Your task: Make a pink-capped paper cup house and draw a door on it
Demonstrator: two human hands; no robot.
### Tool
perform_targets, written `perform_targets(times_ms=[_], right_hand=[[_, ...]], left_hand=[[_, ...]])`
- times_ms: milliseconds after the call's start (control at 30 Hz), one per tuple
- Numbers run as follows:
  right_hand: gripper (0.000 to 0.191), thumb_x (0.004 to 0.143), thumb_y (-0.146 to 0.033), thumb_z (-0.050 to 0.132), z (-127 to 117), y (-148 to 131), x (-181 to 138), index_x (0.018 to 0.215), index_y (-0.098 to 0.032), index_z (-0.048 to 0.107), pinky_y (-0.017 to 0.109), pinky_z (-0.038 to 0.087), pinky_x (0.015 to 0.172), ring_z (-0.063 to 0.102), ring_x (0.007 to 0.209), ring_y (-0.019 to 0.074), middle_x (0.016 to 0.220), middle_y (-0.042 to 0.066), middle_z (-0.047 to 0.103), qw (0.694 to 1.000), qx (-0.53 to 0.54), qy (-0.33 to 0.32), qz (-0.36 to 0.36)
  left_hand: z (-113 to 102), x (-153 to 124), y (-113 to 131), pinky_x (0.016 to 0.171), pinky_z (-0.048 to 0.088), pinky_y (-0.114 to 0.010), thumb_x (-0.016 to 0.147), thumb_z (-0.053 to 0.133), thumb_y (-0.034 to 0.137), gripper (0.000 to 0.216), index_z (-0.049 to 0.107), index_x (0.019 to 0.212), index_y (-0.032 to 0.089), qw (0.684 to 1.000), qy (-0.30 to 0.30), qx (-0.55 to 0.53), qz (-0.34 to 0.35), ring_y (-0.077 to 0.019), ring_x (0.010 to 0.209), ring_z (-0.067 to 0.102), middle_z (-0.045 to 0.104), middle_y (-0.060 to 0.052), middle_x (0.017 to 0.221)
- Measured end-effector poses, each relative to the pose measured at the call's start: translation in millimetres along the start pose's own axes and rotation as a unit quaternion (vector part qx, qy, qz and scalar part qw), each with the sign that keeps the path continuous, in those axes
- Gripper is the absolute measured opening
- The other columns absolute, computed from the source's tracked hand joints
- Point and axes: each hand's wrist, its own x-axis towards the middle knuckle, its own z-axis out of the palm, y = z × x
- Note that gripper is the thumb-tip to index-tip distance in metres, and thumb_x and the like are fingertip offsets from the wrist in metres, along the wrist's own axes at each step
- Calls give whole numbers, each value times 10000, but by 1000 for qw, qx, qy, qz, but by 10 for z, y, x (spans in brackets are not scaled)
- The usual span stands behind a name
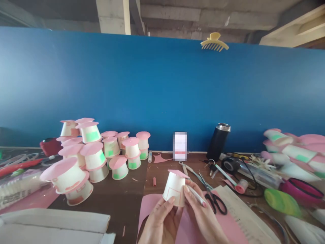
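My left hand is closed around the lower side of an upturned white paper cup that carries a pink paper roof and a pink outlined square on its wall. My right hand touches the cup's right side with its thumb while gripping a thin white pen-like stick between its fingers. Both hands are above a pink paper sheet lying on the dark wooden table.
A pile of finished pink-roofed cups stands at left. Black scissors, pliers, keys, a tape roll, a black flask and cables lie at right, with more cups far right. A blue partition closes the back.
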Motion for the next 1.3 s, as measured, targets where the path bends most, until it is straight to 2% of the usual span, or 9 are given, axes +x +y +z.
perform_targets(times_ms=[133,267,400,533,667,767,933,1133,1300], right_hand=[[392,864,-527,615,27,-52,2,1086,-205,597,285,575,742,708,893,229,934,44,740,1000,7,18,9],[381,872,-542,595,38,-98,-18,1061,-212,585,258,575,685,719,840,214,878,22,745,1000,-3,14,15],[387,877,-531,587,3,11,8,1093,-211,587,291,594,748,711,945,243,955,53,738,996,-59,58,-19],[374,942,-456,504,-43,167,25,1220,-208,535,319,587,832,686,1032,236,1193,109,666,968,-164,129,-141],[369,994,-336,431,-55,141,-89,1347,-243,481,387,530,973,611,1176,249,1291,109,619,922,-266,90,-265],[359,998,-365,410,-40,19,-193,1329,-287,525,453,517,987,627,1146,281,1202,97,672,882,-298,60,-359],[308,993,-368,411,-39,-192,-238,1216,-272,601,326,618,723,720,892,248,973,90,735,867,-339,26,-364],[171,964,-249,484,-15,-172,-229,1078,-220,609,253,598,727,723,832,198,883,69,724,866,-346,36,-360],[122,959,-223,502,14,-71,-228,1054,-216,579,243,575,682,698,750,169,853,45,684,883,-344,21,-318]], left_hand=[[16,-13,-15,896,549,-334,783,696,59,290,712,1064,126,1000,-2,14,-7,-230,963,700,747,-127,974],[-2,6,-37,684,576,-243,727,750,44,314,716,1028,125,998,35,47,-19,-168,738,703,736,-85,808],[-26,60,-26,614,582,-216,760,692,-1,231,707,964,107,995,74,62,-5,-133,623,678,731,-78,774],[-63,132,-4,649,607,-228,839,570,-38,166,682,824,84,994,104,30,17,-125,630,684,734,-99,786],[-97,187,8,653,613,-221,865,526,-42,217,665,743,73,991,129,14,26,-119,626,686,718,-93,736],[-80,192,32,614,601,-202,877,509,-41,244,668,725,65,989,137,19,41,-105,584,667,704,-81,687],[-63,183,81,598,585,-210,884,522,-8,221,656,731,76,988,150,30,30,-113,590,663,696,-85,701],[-168,205,55,649,578,-197,863,578,15,152,649,756,96,988,138,47,46,-110,657,673,695,-83,773],[-95,146,68,624,570,-187,859,564,-13,168,669,762,76,987,148,45,32,-98,629,653,683,-74,751]])
